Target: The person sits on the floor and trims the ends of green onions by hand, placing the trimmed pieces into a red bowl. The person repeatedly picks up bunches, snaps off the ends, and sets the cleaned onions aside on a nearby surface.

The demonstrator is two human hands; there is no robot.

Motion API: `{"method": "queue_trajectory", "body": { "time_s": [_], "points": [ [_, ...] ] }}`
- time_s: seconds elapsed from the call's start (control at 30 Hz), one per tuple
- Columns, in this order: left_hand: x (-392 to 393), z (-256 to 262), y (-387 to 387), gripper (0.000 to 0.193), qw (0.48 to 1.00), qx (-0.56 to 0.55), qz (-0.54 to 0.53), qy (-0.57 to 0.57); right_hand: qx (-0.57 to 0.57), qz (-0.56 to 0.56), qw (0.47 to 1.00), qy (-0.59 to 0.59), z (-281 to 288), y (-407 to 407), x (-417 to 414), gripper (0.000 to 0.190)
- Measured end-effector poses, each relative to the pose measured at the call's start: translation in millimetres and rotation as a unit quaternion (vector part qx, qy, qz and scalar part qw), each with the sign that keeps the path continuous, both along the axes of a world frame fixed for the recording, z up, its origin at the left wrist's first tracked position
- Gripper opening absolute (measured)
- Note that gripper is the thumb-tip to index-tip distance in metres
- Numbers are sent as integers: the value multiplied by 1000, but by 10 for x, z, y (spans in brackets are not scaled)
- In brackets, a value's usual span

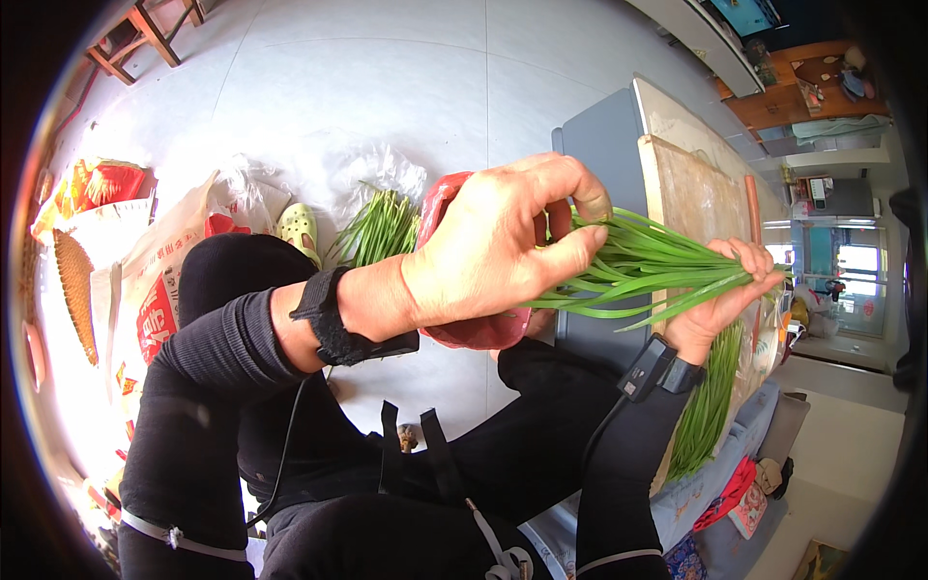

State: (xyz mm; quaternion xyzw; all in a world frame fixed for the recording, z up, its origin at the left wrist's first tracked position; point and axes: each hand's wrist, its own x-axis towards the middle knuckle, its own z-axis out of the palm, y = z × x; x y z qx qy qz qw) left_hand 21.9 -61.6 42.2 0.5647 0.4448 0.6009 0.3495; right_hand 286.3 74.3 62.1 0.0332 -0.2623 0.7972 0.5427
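My right hand (pixel 725 290) grips a bunch of long green Chinese chives (pixel 652 268) by one end, and the leaves fan out to the left. My left hand (pixel 500 246) is at the loose ends, thumb and forefinger close together by the leaves; whether it pinches any is unclear. Under the left hand is a red plastic container (pixel 475 332), mostly hidden by that hand and wrist. A second heap of chives (pixel 384 228) lies on the floor beside a clear plastic bag (pixel 384 170). More chives (pixel 707 413) lie to the right, beyond my right forearm.
A grey low table or cabinet (pixel 598 145) stands at right, with a wooden board (pixel 692 177) and a reddish rod (pixel 752 206). Printed plastic bags (pixel 152 290) lie at left, near a light green clog (pixel 297 226). A wooden stool (pixel 152 32) stands at upper left.
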Motion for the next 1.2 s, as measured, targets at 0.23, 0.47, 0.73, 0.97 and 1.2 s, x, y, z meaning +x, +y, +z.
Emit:
{"method": "queue_trajectory", "body": {
  "time_s": [0.23, 0.47, 0.73, 0.97, 1.2],
  "points": [
    [27, -26, -35, 9, 986, -59, -124, 93, -4, -31, 999, -20, 10, -1, -14, 27],
    [78, -53, -29, 13, 970, -141, -177, -82, -3, -50, 998, -47, 22, -30, -68, 30],
    [129, -160, 28, 12, 957, -181, -203, -102, 2, -25, 999, -29, -2, -17, -55, 25],
    [152, -212, 53, 5, 960, -164, -191, -124, -1, -31, 999, -36, -10, -22, -78, 24],
    [49, -147, 129, 5, 882, -306, -124, -337, -5, -25, 1000, 2, 13, -26, -53, 24]
  ]
}}
